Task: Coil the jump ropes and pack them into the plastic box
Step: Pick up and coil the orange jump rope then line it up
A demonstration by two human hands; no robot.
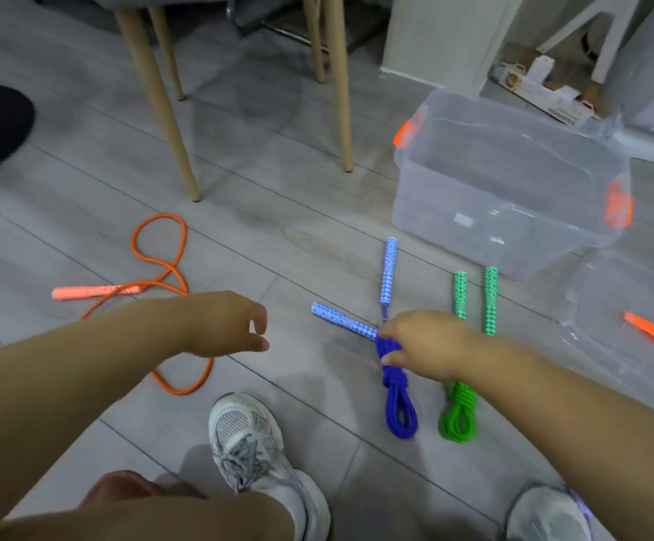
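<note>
A blue jump rope (397, 404) lies coiled and knotted on the grey floor, its two patterned handles (388, 272) spread apart. My right hand (421, 347) grips the top of its coil just below the handles. A green jump rope (459, 413) lies coiled right of it, with both handles side by side. An orange jump rope (161, 263) sprawls uncoiled at the left, partly under my left forearm. My left hand (224, 326) hovers over the floor, fingers loosely curled and holding nothing. The clear plastic box (509, 181) with orange latches stands open behind the ropes.
The box's clear lid (626, 329) with an orange latch lies at the right. Wooden chair legs (157, 99) stand behind the orange rope. My two sneakers (251, 443) are planted near the bottom. A cardboard carton (544, 87) sits at the back right.
</note>
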